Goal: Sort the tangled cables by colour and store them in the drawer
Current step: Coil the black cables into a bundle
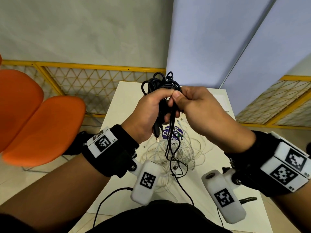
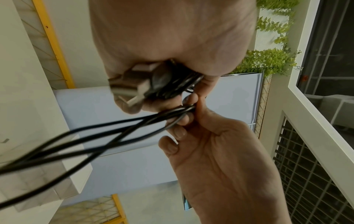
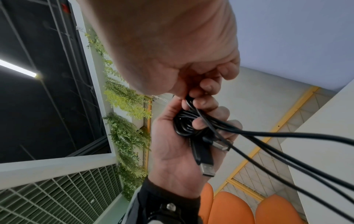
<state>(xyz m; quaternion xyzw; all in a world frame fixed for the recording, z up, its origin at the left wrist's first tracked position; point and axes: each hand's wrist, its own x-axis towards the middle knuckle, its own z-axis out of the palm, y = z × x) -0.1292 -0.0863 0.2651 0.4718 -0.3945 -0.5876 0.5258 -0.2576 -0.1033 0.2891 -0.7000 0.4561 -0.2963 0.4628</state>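
A bundle of black cables (image 1: 159,84) is held up over the white table (image 1: 121,105). My left hand (image 1: 151,111) grips the coiled bundle (image 3: 186,125), with USB plugs (image 3: 207,169) sticking out below the palm. My right hand (image 1: 190,105) pinches loose black strands (image 2: 180,110) beside the left fingers. Those strands (image 1: 170,148) hang down to the table. A tangle of white cables (image 1: 190,148) lies on the table under both hands. No drawer is in view.
Orange chairs (image 1: 33,125) stand to the left of the table. A yellow mesh fence (image 1: 94,81) runs behind it, with blue panels (image 1: 218,47) at the back right. A round purple sticker (image 1: 173,133) shows under the white cables. A dark object (image 1: 249,199) lies near the table's right front.
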